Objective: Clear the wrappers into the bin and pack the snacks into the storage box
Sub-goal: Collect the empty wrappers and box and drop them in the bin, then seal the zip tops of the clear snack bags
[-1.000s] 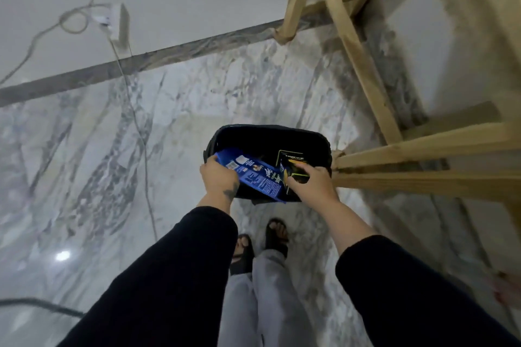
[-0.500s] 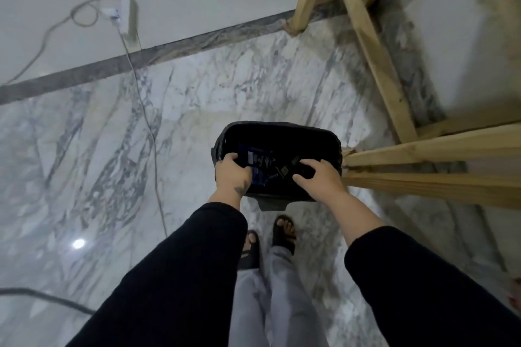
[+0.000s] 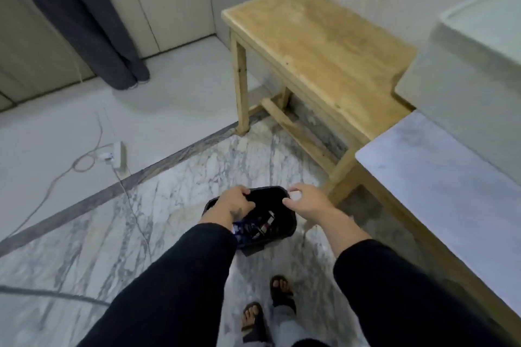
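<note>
Black bin (image 3: pixel 284 229) on the marble floor holds the wrappers (image 3: pixel 255 227); left hand (image 3: pixel 235 201) grips its rim, right hand (image 3: pixel 306 201) hovers loose-fingered and empty; packing the snacks looks next.

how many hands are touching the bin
1. The left hand grips the bin's far-left rim; the right hand hovers just off its right corner, fingers loosely curled, holding nothing.

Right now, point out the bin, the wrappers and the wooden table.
bin (image 3: pixel 290 223): head view, its right wall.
wrappers (image 3: pixel 260 227): head view, the pile inside the bin.
wooden table (image 3: pixel 315 45): head view, the middle of its top.
</note>
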